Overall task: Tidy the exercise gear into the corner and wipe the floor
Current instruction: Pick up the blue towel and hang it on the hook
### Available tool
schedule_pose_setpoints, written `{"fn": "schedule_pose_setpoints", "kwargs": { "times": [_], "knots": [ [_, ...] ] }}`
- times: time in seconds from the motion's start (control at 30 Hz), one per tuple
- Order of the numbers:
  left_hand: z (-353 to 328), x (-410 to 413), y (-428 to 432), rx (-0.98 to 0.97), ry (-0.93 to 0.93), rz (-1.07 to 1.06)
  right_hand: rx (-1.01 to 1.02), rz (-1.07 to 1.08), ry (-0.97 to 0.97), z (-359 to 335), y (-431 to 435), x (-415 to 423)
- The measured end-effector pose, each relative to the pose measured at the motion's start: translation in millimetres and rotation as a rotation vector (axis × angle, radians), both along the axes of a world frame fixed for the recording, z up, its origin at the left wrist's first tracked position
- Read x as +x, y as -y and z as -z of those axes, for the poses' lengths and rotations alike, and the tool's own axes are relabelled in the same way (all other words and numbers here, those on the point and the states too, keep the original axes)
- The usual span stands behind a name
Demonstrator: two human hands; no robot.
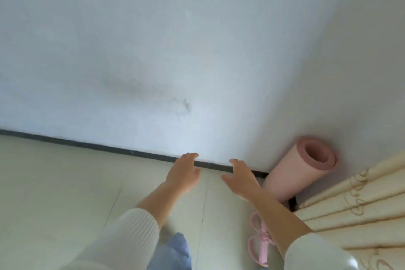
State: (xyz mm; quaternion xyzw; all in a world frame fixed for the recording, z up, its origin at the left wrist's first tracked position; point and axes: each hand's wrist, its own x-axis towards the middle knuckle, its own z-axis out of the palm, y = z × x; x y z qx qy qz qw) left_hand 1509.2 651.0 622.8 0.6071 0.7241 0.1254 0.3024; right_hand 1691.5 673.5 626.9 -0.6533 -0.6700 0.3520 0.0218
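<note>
Just right of both empty hands' loosely spread fingers (235, 163), the rolled mat (293, 175) stands in the corner.

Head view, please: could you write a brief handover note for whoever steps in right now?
Left hand: open, empty, reaching towards the baseboard.
Right hand: open, empty, just left of the rolled pink mat.
Done: the mat stands on end in the corner, leaning on the wall beside the curtain.
Pink loop exerciser lies on the floor by the curtain, partly under the right arm.
Left: perhaps tuck it closer; wipe the floor. No cloth in view.
</note>
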Motion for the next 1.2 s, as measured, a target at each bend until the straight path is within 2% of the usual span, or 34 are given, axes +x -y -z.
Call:
{"fn": "schedule_pose_setpoints", "kwargs": {
  "times": [0.2, 0.3, 0.37, 0.53, 0.8, 1.0, 1.2],
  "knots": [
    [-37.8, -162.2, 99.1, 0.047, -0.098, -0.334, 0.070, -0.380, -0.003, -41.6, 41.4, -179.5],
    [-47.4, -245.0, 145.8, 0.050, -0.116, -0.451, 0.093, -0.522, -0.005, -52.5, 67.1, -274.3],
    [-58.0, -278.3, 163.3, 0.056, -0.135, -0.476, 0.112, -0.559, -0.021, -56.1, 75.7, -308.4],
    [-68.3, -466.1, 295.5, 0.031, -0.211, -0.697, 0.125, -0.794, -0.056, -62.2, 175.5, -520.3],
    [-77.7, -652.5, 438.7, -0.005, -0.243, -0.960, 0.195, -1.115, -0.030, -78.2, 297.6, -756.2],
    [-68.3, -795.3, 503.9, -0.005, -0.266, -1.096, 0.238, -1.290, -0.023, -78.2, 350.4, -927.5],
    [-58.0, -972.9, 535.7, -0.020, -0.284, -1.177, 0.282, -1.418, 0.017, -63.8, 384.5, -1126.4]
  ]
}}
